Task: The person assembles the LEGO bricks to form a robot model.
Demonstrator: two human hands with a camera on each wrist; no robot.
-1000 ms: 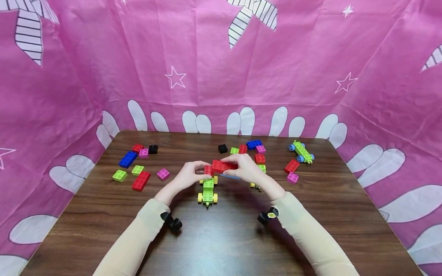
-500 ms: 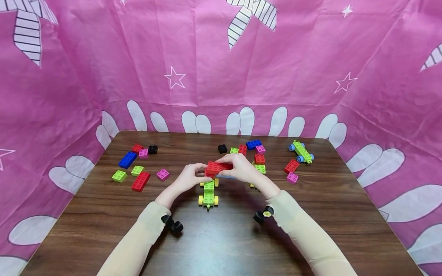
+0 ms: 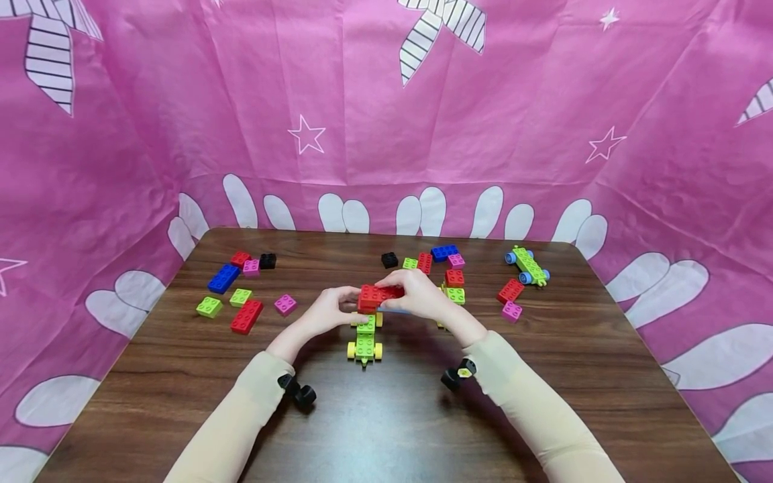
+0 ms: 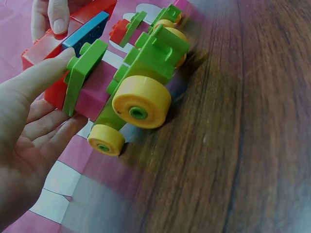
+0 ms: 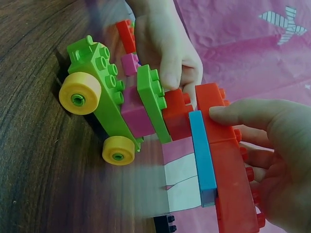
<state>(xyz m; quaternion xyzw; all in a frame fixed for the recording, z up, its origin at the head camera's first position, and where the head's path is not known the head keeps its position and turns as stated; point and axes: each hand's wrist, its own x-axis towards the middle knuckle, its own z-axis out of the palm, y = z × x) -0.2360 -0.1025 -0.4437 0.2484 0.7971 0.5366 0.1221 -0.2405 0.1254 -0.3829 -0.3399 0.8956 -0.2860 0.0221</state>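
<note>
Yellow-wheeled car (image 3: 365, 345) stands on the table (image 3: 386, 422), its brick stack (image 5: 153, 106) between two hands.
The left hand (image 3: 329, 311) curls thumb and fingers round the stack's top, presumably to steady it; the right hand (image 3: 424, 295) pinches the red-and-blue bar (image 5: 232, 177) close above, likely to line it up, though I cannot tell whether they have joined. Counted: four yellow wheels; two red bricks and one blue in the bar; farther off, two loose black bricks (image 3: 389, 259) and one blue-wheeled car (image 3: 528, 266).

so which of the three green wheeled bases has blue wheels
The far-right base, blue-wheeled, near the table's back corner. The near base and the middle base, partly hidden by the right hand in the head view, have yellow wheels.
</note>
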